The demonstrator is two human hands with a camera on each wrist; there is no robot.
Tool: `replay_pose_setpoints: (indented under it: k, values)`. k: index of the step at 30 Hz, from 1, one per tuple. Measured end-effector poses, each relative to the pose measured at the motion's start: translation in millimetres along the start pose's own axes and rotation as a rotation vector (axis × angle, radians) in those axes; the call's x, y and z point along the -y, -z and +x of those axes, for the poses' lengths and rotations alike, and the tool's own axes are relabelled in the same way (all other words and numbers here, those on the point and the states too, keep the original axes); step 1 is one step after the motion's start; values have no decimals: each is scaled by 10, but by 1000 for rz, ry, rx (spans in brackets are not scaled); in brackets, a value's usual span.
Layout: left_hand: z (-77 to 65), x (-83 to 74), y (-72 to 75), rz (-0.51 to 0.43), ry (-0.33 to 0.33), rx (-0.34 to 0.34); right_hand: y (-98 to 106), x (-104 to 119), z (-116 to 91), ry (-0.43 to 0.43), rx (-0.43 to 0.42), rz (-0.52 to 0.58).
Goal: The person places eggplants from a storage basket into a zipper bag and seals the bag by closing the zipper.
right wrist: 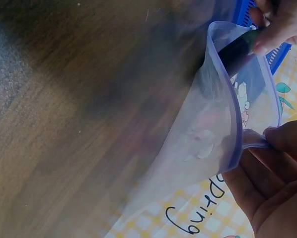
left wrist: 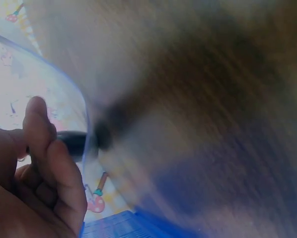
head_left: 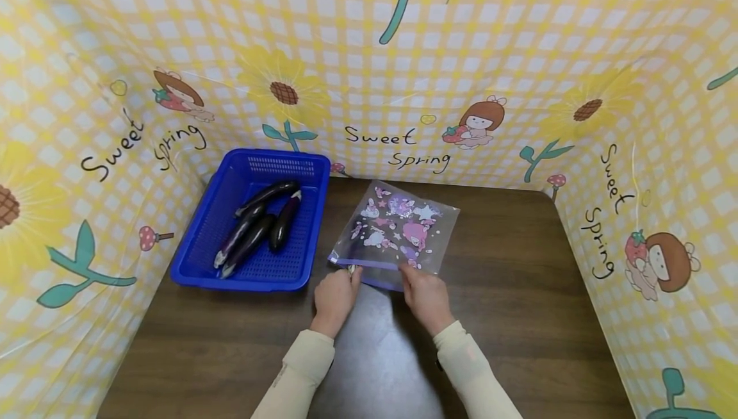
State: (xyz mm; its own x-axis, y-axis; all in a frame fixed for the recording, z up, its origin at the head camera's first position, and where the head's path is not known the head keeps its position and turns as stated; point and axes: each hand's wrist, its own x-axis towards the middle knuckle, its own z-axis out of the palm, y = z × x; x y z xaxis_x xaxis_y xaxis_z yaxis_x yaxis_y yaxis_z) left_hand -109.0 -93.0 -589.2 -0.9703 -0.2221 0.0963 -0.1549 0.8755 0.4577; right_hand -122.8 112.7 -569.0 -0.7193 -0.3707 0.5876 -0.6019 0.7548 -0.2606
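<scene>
A clear zip bag (head_left: pixel 392 227) with purple edging and cartoon prints is held up off the table in front of me. My right hand (head_left: pixel 428 297) pinches the rim of its mouth between thumb and fingers, seen closely in the right wrist view (right wrist: pixel 272 183). My left hand (head_left: pixel 336 297) grips a dark eggplant (right wrist: pixel 239 51) by its stem end, and the eggplant's body reaches into the bag's open mouth. In the left wrist view the eggplant (left wrist: pixel 73 143) shows partly behind the fingers; its far end is blurred.
A blue plastic basket (head_left: pixel 314 233) stands left of the bag, with several eggplants (head_left: pixel 248 239) lying in it. Brown wood-grain table (head_left: pixel 507 291) stretches around the hands. A yellow checked cloth (head_left: pixel 369 86) with flower prints walls off the back and both sides.
</scene>
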Motion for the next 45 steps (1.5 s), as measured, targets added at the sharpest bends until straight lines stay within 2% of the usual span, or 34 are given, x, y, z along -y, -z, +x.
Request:
replay_pose_setpoints:
  k: [5, 10, 17, 24, 28, 36, 37, 39, 42, 44, 45]
  values:
    - [83, 58, -49, -28, 23, -13, -14, 1, -13, 20, 1, 23]
    - [116, 108, -64, -69, 54, 3, -30, -13, -21, 32, 13, 39]
    - [153, 78, -62, -87, 69, 17, -14, -9, -25, 25, 48, 63]
    - [218, 48, -134, -105, 58, -41, -11, 0, -17, 31, 39, 65]
    - [254, 50, -183, -107, 76, -61, -2, 1, -17, 33, 51, 70]
    - [352, 109, -151, -81, 113, -114, -10, -33, -34, 35, 73, 75]
    - [357, 114, -140, -78, 107, -106, -15, -39, -40, 34, 76, 74]
    - [358, 115, -97, -67, 97, -33, -19, -50, -50, 31, 75, 75]
    - [324, 107, 4, -80, 42, 130, -13, -60, -52, 26, 64, 68]
    - [278, 102, 115, -117, -17, 252, 1, -67, -49, 22, 57, 68]
    - [245, 105, 181, -148, -50, 288, 7, -74, -49, 21, 57, 68]
